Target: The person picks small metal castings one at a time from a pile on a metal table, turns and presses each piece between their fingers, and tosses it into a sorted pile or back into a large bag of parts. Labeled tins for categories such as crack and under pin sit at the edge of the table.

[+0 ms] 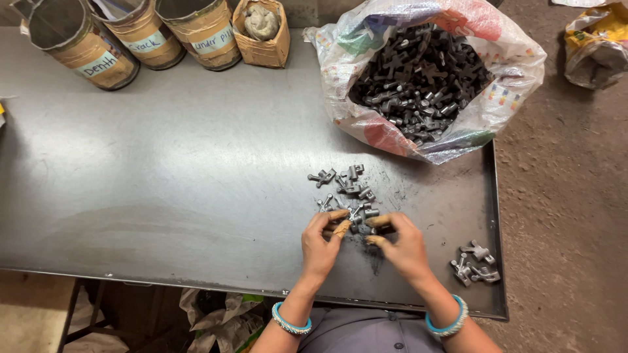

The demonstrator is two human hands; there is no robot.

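Head view: dark metal table (163, 170) above a dirt floor (562, 196). Left hand (319, 243) and right hand (404, 243), fingers curled, pinch small metal parts (350, 193) from the loose pile at the table's centre-right; open sack (425, 72) behind.

dull grey metal parts (350, 189); smooth, faintly sheened steel table (163, 176); glossy woven plastic sack (392, 134); cardboard tubs (140, 29).
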